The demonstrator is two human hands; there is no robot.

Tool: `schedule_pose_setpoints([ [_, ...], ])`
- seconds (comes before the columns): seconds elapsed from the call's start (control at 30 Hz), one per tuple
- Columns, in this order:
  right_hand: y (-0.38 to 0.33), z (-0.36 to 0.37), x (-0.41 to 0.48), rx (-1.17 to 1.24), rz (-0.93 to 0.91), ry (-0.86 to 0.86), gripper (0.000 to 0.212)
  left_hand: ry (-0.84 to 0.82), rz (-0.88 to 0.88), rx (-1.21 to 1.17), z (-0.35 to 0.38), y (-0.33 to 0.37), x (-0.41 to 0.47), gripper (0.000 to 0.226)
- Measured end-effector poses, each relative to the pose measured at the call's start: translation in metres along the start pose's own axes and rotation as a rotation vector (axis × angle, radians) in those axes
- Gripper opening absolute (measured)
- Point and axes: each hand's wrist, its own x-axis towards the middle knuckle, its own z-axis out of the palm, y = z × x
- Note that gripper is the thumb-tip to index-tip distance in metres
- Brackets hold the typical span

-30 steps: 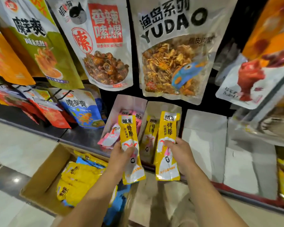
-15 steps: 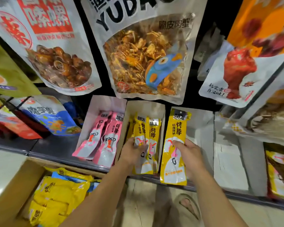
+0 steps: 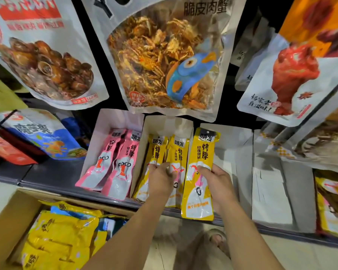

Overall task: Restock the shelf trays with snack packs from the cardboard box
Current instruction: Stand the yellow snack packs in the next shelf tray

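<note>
My left hand (image 3: 160, 179) is inside the middle shelf tray (image 3: 165, 124), its fingers curled on a yellow snack pack (image 3: 179, 152) that stands there beside another yellow one (image 3: 156, 151). My right hand (image 3: 218, 185) grips a second yellow snack pack (image 3: 202, 152) by its right side and holds it upright over the tray's right wall. The cardboard box (image 3: 6, 221) lies open on the floor at the lower left, with several yellow packs (image 3: 62, 240) inside.
Pink snack packs (image 3: 115, 164) fill the tray to the left. A white tray (image 3: 265, 191) stands to the right. Large snack bags (image 3: 164, 61) hang low over the trays. The dark shelf edge (image 3: 53, 184) runs across, and my sandalled foot (image 3: 218, 238) is below it.
My left hand carried its yellow pack from above the box into the middle tray and set it among the others. My right hand moved its pack closer to the tray. The view came nearer.
</note>
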Motion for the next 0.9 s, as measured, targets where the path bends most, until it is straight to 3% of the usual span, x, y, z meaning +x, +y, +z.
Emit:
schedule_pose_setpoints([
  [0.07, -0.001, 0.003, -0.003, -0.007, 0.003, -0.004, 0.011, -0.003, -0.033, -0.003, -0.008, 0.000, -0.001, 0.052],
  [0.13, -0.004, 0.008, -0.007, -0.021, 0.000, -0.011, 0.010, -0.003, -0.033, -0.035, -0.017, 0.000, -0.003, 0.056],
  [0.33, -0.007, 0.028, -0.012, -0.039, 0.008, -0.037, 0.009, 0.255, 0.048, -0.142, -0.051, -0.015, -0.013, 0.024],
  [0.47, 0.001, 0.052, -0.012, -0.100, 0.011, -0.071, 0.011, 0.395, 0.026, -0.036, -0.075, -0.034, -0.009, 0.028],
  [0.67, 0.020, 0.085, 0.000, -0.277, 0.006, -0.107, 0.031, 0.180, 0.025, 0.032, -0.091, -0.062, 0.000, 0.019],
  [0.83, 0.023, 0.107, 0.019, -0.375, -0.053, -0.106, 0.010, 0.040, -0.043, -0.109, -0.100, -0.074, 0.011, 0.017],
  [0.9, 0.023, 0.119, 0.027, -0.418, -0.046, -0.070, 0.027, 0.019, -0.050, -0.196, -0.100, -0.080, 0.014, 0.017],
])
